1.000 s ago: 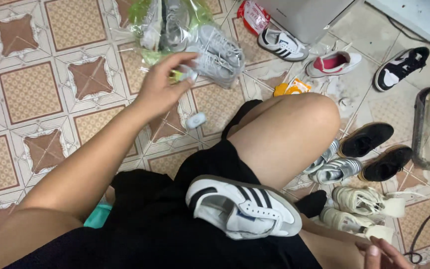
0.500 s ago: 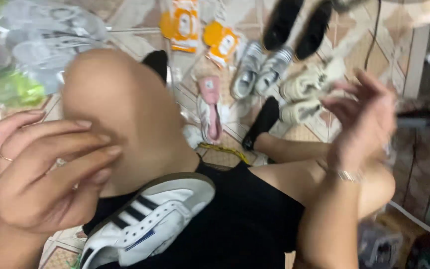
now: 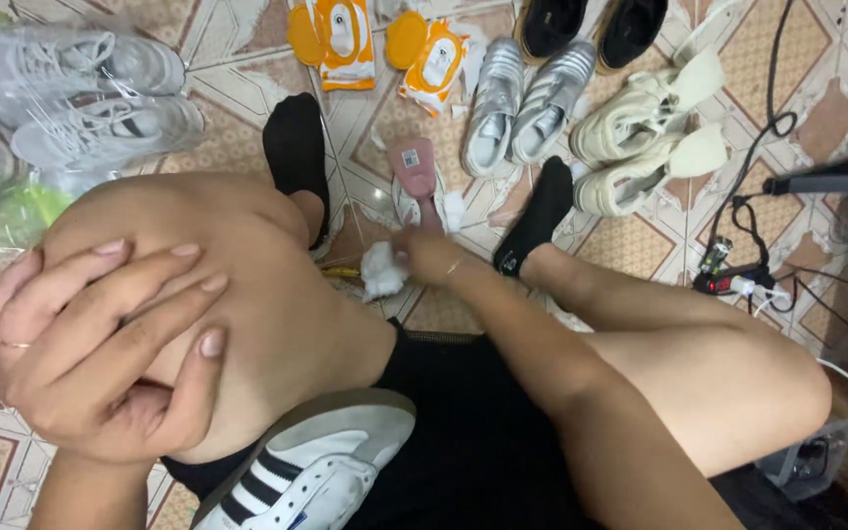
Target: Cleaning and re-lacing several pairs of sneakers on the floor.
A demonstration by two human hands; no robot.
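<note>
My left hand (image 3: 100, 344) rests on my raised left knee, fingers loosely apart and holding nothing; there is a ring on one finger. My right hand (image 3: 426, 255) reaches down to the tiled floor between my black-socked feet. Its fingertips touch a crumpled white wad (image 3: 381, 271), just below a small shoe with a pink insole (image 3: 412, 172). Whether the fingers grip the wad is hidden. A white sneaker with black stripes (image 3: 311, 476) lies on my lap on the black shorts.
A silver sneaker pair (image 3: 512, 98), a cream pair (image 3: 640, 137) and black shoes (image 3: 591, 25) stand ahead. Two orange-and-white packets (image 3: 375, 39) lie at the top. Grey sneakers in clear plastic (image 3: 80, 93) sit at left. Black cables and a power strip (image 3: 738, 280) lie at right.
The right hand has dropped from in front of me down to the floor by the white wad. The left hand has settled onto the knee. The view has shifted slightly.
</note>
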